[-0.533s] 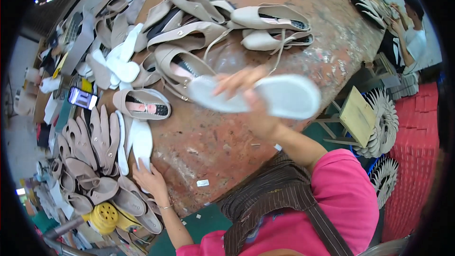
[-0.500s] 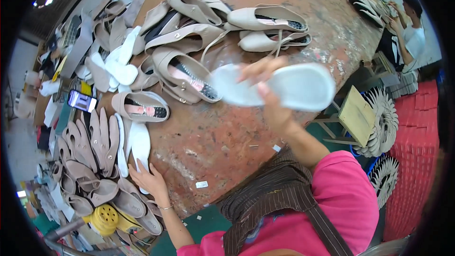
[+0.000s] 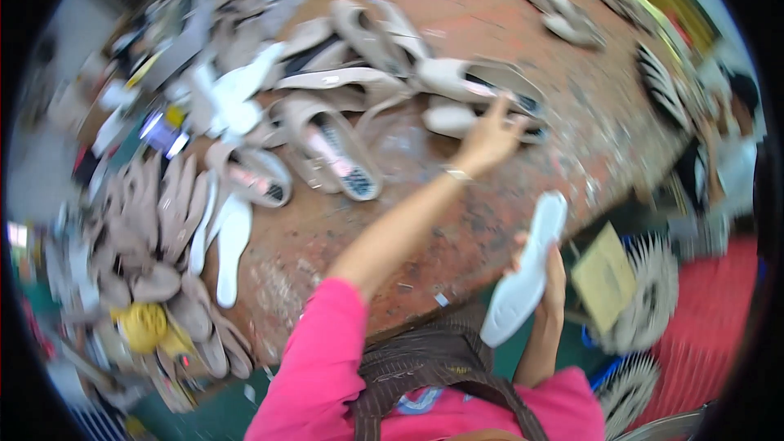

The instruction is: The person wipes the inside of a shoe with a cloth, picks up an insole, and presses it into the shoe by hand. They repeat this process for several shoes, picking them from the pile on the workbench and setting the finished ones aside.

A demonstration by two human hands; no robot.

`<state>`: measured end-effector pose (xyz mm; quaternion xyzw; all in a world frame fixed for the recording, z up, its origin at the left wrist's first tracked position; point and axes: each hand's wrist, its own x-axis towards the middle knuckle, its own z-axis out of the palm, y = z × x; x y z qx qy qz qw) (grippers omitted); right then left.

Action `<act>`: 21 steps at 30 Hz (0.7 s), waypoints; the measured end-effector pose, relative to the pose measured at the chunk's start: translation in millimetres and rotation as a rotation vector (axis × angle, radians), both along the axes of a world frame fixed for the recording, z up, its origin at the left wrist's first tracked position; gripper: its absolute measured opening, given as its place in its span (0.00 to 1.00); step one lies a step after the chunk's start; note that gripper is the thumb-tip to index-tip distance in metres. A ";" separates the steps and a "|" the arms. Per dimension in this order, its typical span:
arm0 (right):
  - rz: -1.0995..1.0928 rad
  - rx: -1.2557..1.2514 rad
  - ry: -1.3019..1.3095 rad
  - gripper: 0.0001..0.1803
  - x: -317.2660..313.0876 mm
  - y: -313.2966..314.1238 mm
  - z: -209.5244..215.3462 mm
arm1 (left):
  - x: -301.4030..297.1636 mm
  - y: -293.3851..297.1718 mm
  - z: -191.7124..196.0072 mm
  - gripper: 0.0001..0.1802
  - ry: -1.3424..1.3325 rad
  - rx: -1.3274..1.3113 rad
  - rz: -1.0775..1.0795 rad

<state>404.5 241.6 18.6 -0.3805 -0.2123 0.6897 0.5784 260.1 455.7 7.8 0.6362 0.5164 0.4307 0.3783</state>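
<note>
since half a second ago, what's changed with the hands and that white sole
The left hand left the table's near edge and reached across to the pale shoes at the far side, fingers spread over them. The right hand brought the white sole down from over the table to beside its near edge, holding it upright. The shoe piles and the worn brown table stayed put.

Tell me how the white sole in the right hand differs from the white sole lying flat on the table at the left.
The right hand grips the held white sole clear of the table, tilted on end; the lying white sole rests flat on the table, untouched. The held one hangs past the table's near edge; the lying one sits beside piled beige shoes. Both are plain white and elongated.
</note>
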 end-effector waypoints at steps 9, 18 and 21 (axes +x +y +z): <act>-0.076 -0.062 0.049 0.32 51.3 -2.5 -24.8 | 12.0 13.0 5.2 0.08 0.208 0.087 0.419; 0.055 0.064 0.053 0.33 26.3 2.5 -20.0 | -174.0 -169.0 92.9 0.11 0.262 -0.021 0.091; 0.096 -0.028 -0.311 0.28 0.2 -6.0 -16.2 | -229.9 -243.7 88.1 0.10 0.402 -0.327 0.045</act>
